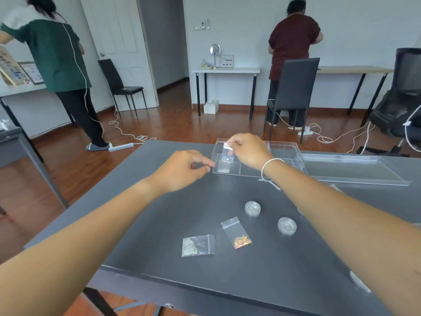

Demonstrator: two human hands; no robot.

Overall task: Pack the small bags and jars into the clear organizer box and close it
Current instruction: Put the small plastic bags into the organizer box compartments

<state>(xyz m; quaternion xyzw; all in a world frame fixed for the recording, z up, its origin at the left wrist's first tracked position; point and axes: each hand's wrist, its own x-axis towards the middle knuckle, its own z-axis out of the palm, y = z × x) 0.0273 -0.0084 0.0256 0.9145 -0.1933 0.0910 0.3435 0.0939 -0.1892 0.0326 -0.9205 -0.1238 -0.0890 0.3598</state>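
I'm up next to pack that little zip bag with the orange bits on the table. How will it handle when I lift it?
The bag with orange bits looks like thin clear film lying flat, so probably floppy and very light. Its contents sit bunched at the bottom end, so it would likely hang from the zip strip. The glossy film may be slippery.

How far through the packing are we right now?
Early. One small bag already lies in the organizer box's near left compartment. The right hand is holding another bag over the box; the left hand hovers empty at its edge. Left on the table: the green bag, the orange bag, at least two jars, then fitting the lid.
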